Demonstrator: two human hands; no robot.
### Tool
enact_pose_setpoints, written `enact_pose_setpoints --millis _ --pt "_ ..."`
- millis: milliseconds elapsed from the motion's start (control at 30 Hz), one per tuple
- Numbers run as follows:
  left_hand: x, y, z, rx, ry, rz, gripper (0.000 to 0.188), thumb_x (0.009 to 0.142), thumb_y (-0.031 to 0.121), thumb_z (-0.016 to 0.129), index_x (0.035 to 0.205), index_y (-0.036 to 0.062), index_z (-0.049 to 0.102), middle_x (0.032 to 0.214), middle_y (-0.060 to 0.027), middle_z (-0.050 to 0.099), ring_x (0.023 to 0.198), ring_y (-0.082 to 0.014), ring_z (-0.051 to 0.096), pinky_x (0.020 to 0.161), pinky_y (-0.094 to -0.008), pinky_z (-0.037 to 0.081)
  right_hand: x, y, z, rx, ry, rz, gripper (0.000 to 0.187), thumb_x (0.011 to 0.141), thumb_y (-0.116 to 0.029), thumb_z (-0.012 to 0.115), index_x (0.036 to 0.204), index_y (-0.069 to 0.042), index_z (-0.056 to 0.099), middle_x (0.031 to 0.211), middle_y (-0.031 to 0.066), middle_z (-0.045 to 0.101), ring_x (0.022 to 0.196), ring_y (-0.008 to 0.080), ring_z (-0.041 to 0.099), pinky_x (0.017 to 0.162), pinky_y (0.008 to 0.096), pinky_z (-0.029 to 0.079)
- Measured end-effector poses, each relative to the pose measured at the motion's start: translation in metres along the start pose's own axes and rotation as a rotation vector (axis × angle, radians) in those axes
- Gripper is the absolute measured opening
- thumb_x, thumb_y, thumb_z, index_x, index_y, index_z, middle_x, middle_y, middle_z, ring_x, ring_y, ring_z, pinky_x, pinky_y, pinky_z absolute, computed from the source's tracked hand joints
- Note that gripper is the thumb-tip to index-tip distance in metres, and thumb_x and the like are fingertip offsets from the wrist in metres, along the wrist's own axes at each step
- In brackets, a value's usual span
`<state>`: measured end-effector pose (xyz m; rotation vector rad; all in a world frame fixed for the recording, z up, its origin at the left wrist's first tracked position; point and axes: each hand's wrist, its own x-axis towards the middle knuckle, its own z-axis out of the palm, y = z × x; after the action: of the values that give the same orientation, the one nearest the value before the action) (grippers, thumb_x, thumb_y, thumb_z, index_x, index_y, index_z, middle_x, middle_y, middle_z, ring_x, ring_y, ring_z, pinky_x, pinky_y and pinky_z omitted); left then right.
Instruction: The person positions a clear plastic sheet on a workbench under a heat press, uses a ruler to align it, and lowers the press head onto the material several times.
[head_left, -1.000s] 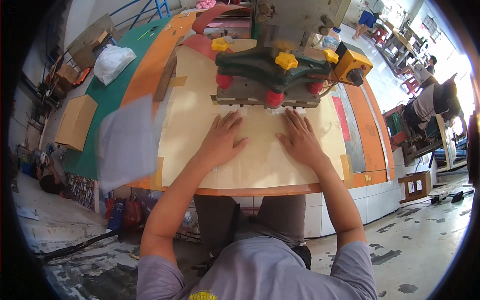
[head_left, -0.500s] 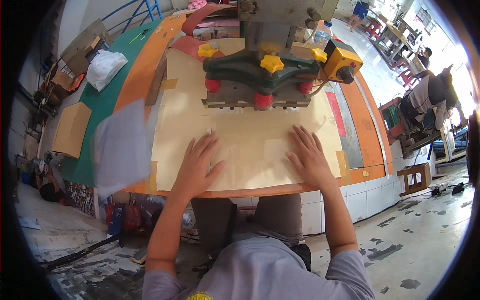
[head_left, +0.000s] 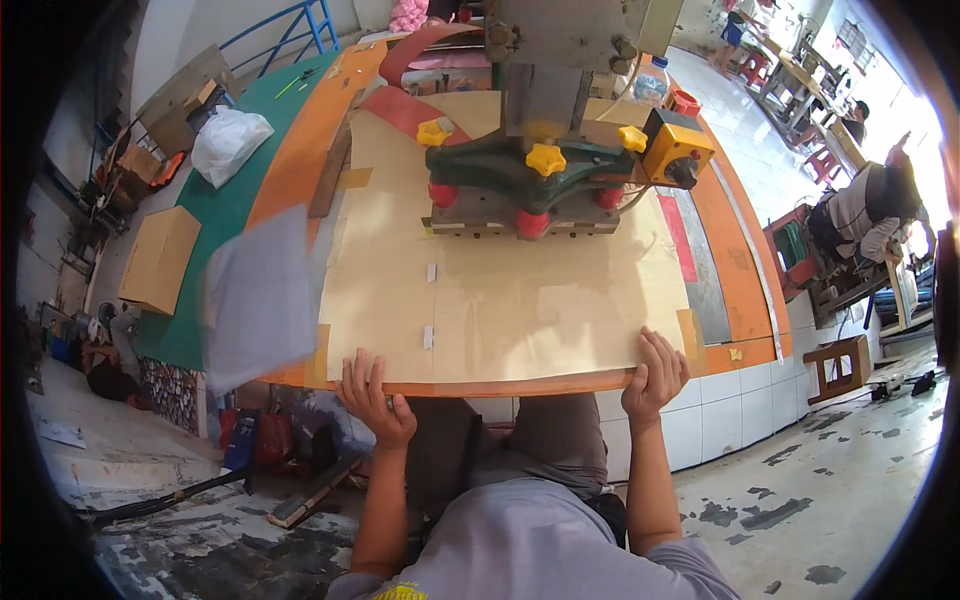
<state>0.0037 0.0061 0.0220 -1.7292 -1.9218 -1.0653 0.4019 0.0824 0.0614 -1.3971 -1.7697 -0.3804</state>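
Observation:
A cream sheet point(head_left: 540, 330) covers the board below the press, with tan tape point(head_left: 321, 355) along its sides. My left hand point(head_left: 377, 402) rests at the board's near-left edge, with its fingers over the rim and its thumb apart. At the near-right corner, my right hand point(head_left: 655, 375) lies over the rim with fingers extended, close to another tape strip point(head_left: 690, 333). Neither hand shows anything held. Two small white tabs point(head_left: 428, 337) sit on the left part of the sheet. Beyond the hands stands the press head point(head_left: 525, 175), green with yellow knobs and red feet.
A stack of translucent sheets point(head_left: 260, 295) overlaps the green tabletop point(head_left: 185, 330) at left, near a cardboard box point(head_left: 160, 260) and a white plastic bag point(head_left: 230, 142). A yellow control box point(head_left: 678, 150) is mounted right of the press. Another person point(head_left: 865, 210) bends over at far right.
Both my hands have drawn back from the middle of the cream sheet to the board's near edge, spreading outward. The white tabs now show fully. My view has shifted slightly.

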Motion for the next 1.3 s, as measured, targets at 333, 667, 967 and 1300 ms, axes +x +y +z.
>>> enact_pose_setpoints --millis 333,667,967,1300 --pt "-0.005 -0.010 0.011 -0.005 0.102 0.078 0.055 0.109 0.042 0.029 0.142 0.0071 0.055 0.153 -0.0195 0.049 0.146 -0.0424 0.037 0.120 -0.0600 0.019 -0.006 0.002 0.005 0.002 0.066 0.037 0.040 0.108 -0.030 0.038 0.119 -0.009 0.071 0.128 0.0040 0.075 0.128 0.0237 0.063 0.118 0.0391 0.025" --pt "-0.007 -0.017 0.024 0.003 0.192 0.110 0.056 0.108 0.045 0.028 0.140 0.0076 0.055 0.152 -0.0217 0.048 0.144 -0.0423 0.039 0.119 -0.0609 0.021 -0.010 0.006 0.009 0.019 0.095 0.022 0.052 0.110 -0.037 0.028 0.118 -0.009 0.071 0.126 0.0052 0.075 0.126 0.0253 0.064 0.115 0.0398 0.029" --pt "-0.010 -0.020 0.027 0.002 0.209 0.106 0.058 0.108 0.048 0.028 0.140 0.0106 0.056 0.152 -0.0205 0.048 0.143 -0.0419 0.040 0.120 -0.0598 0.019 -0.010 0.006 0.009 0.034 0.115 0.010 0.056 0.111 -0.041 0.026 0.117 -0.009 0.071 0.124 0.0044 0.076 0.124 0.0242 0.065 0.113 0.0391 0.030" --pt "-0.012 -0.020 0.028 -0.001 0.197 0.093 0.057 0.107 0.048 0.028 0.139 0.0099 0.057 0.151 -0.0205 0.049 0.141 -0.0422 0.042 0.119 -0.0600 0.020 -0.009 0.006 0.010 0.056 0.085 0.011 0.056 0.110 -0.044 0.028 0.118 -0.009 0.071 0.124 0.0044 0.076 0.124 0.0245 0.065 0.113 0.0396 0.030"
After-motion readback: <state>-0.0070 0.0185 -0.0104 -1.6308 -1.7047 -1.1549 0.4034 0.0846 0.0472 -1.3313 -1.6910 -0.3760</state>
